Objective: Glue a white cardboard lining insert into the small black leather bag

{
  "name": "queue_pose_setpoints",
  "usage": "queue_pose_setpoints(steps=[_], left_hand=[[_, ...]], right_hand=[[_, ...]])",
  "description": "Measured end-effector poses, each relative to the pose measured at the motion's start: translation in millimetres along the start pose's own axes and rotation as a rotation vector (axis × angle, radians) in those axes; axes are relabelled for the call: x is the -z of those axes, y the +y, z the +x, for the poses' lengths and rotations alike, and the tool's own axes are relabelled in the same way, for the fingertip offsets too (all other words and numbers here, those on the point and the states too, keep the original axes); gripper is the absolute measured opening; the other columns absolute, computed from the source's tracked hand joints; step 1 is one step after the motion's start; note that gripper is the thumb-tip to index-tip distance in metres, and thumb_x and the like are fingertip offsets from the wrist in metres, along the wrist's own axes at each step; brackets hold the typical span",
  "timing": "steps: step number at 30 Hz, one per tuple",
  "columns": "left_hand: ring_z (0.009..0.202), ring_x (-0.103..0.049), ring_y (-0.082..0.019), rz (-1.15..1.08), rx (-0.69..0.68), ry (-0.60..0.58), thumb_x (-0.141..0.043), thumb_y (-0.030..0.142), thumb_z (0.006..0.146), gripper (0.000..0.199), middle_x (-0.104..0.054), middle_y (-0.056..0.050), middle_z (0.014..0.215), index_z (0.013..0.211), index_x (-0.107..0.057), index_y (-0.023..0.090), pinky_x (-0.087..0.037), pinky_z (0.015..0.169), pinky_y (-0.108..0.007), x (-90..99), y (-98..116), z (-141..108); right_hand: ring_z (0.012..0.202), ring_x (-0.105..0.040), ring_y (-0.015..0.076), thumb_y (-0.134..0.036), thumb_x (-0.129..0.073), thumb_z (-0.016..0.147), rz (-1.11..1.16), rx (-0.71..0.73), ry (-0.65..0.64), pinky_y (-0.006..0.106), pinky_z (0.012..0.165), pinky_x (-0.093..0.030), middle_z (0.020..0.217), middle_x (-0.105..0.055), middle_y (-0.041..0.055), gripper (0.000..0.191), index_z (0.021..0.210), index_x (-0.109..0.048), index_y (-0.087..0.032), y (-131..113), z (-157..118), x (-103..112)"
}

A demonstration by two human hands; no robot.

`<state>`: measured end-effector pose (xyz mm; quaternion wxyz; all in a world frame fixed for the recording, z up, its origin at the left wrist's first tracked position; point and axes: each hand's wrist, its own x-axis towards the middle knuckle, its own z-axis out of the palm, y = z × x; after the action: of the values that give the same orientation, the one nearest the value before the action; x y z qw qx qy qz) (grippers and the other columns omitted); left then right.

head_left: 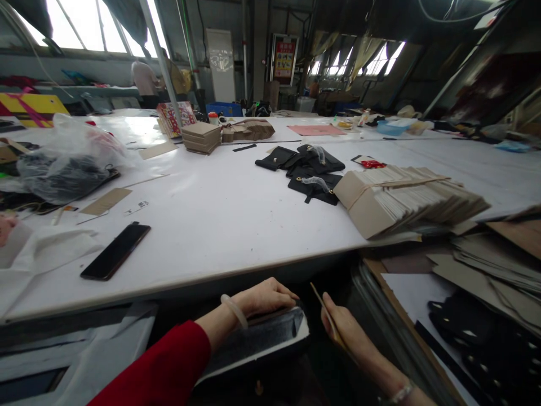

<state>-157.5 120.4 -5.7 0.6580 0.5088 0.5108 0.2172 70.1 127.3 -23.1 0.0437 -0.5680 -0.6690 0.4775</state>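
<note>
My left hand (267,297), with a pale bangle at the wrist, rests on the upper edge of a dark bag-like piece (270,337) with a whitish rim, just below the table edge. Its fingers are curled over that edge. My right hand (340,327) is closed around a thin tan strip (323,307), which stands tilted to the right of the dark piece and apart from it. A gold-coloured fitting (258,387) shows on the dark front below.
The white table (220,214) carries a phone (116,251), black pouches (315,172), a tied stack of grey boards (406,197) and a plastic bag (67,163). More boards and black pieces (482,338) lie right. Two people (145,79) stand far back.
</note>
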Motion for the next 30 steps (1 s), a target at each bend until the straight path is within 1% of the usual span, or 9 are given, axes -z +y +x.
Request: queue_pose_setpoints(steps=[3,5,7,13,18,22,24,27,30], left_hand=[[0.068,-0.053,-0.015,-0.008,0.017,0.010,-0.062,0.029,0.065,0.035,-0.073,-0.003,0.086,0.092,-0.078,0.014,-0.044,0.072,-0.027,0.2,2.3,1.4],[0.065,-0.050,-0.014,-0.010,0.030,0.025,-0.063,0.029,0.063,0.036,-0.071,-0.002,0.079,0.091,-0.078,0.013,-0.043,0.070,-0.027,-0.5,3.9,2.2],[0.062,-0.047,-0.012,-0.015,0.036,0.037,-0.062,0.029,0.063,0.033,-0.067,0.000,0.072,0.086,-0.078,0.012,-0.041,0.066,-0.026,-1.5,5.3,2.9],[0.050,-0.030,-0.008,0.020,0.056,0.033,-0.062,0.033,0.064,0.022,-0.041,0.005,0.049,0.056,-0.064,0.012,-0.026,0.049,-0.024,-1.5,10.4,5.7],[0.047,-0.027,-0.008,0.110,0.060,0.053,-0.058,0.027,0.063,0.018,-0.034,0.005,0.047,0.050,-0.053,0.015,-0.021,0.045,-0.025,-5.1,15.4,4.9],[0.047,-0.024,-0.008,0.148,0.015,0.058,-0.055,0.026,0.066,0.015,-0.033,0.005,0.049,0.055,-0.056,0.015,-0.018,0.044,-0.026,-9.1,14.0,3.0],[0.049,-0.028,-0.009,0.146,0.000,0.033,-0.055,0.030,0.070,0.018,-0.038,0.005,0.052,0.062,-0.062,0.014,-0.023,0.046,-0.024,-7.7,10.9,2.6],[0.054,-0.036,-0.010,0.165,-0.012,0.019,-0.057,0.036,0.073,0.024,-0.044,0.004,0.057,0.070,-0.067,0.014,-0.031,0.053,-0.023,-2.8,6.1,1.1],[0.057,-0.038,-0.010,0.216,-0.019,0.041,-0.058,0.040,0.076,0.027,-0.046,0.004,0.059,0.069,-0.066,0.015,-0.031,0.054,-0.023,0.9,3.9,-2.9]], right_hand=[[0.046,-0.029,0.0091,-0.076,-0.002,0.086,0.339,-0.088,-0.111,0.024,0.046,-0.029,0.058,-0.034,-0.0062,0.072,0.093,-0.047,-0.020,-4.3,0.4,3.9],[0.050,-0.032,0.0074,-0.082,-0.025,0.083,0.636,-0.104,-0.189,0.022,0.048,-0.029,0.065,-0.039,-0.0069,0.068,0.109,-0.044,-0.022,-10.1,1.1,6.0],[0.052,-0.033,0.0059,-0.081,-0.048,0.077,0.819,-0.085,-0.211,0.020,0.049,-0.027,0.067,-0.039,-0.0079,0.067,0.110,-0.044,-0.023,-15.4,2.8,6.7],[0.049,-0.029,0.0045,-0.078,-0.060,0.072,0.784,-0.048,-0.160,0.019,0.044,-0.018,0.062,-0.037,-0.0086,0.067,0.106,-0.050,-0.021,-24.2,10.2,-2.9],[0.069,-0.051,0.0083,-0.067,-0.073,0.069,0.790,0.019,-0.129,0.019,0.060,-0.041,0.079,-0.057,-0.0018,0.065,0.107,-0.053,-0.019,-23.6,11.9,-9.5],[0.046,-0.035,0.0056,-0.072,-0.065,0.073,0.764,-0.052,-0.018,0.018,0.041,-0.025,0.060,-0.041,-0.0093,0.061,0.104,-0.047,-0.022,-21.2,15.2,-7.6],[0.045,-0.036,0.0065,-0.073,-0.061,0.075,0.731,-0.044,0.038,0.019,0.040,-0.026,0.058,-0.041,-0.0098,0.060,0.104,-0.045,-0.023,-21.7,20.1,-8.2],[0.065,-0.057,0.0132,-0.069,-0.070,0.069,0.656,0.051,0.049,0.023,0.056,-0.045,0.075,-0.060,-0.0015,0.064,0.106,-0.049,-0.020,-23.6,30.8,-11.6],[0.094,-0.063,0.0210,-0.062,-0.075,0.067,0.552,0.137,0.058,0.030,0.081,-0.051,0.100,-0.067,0.0077,0.063,0.106,-0.052,-0.017,-24.6,38.8,-13.3]])
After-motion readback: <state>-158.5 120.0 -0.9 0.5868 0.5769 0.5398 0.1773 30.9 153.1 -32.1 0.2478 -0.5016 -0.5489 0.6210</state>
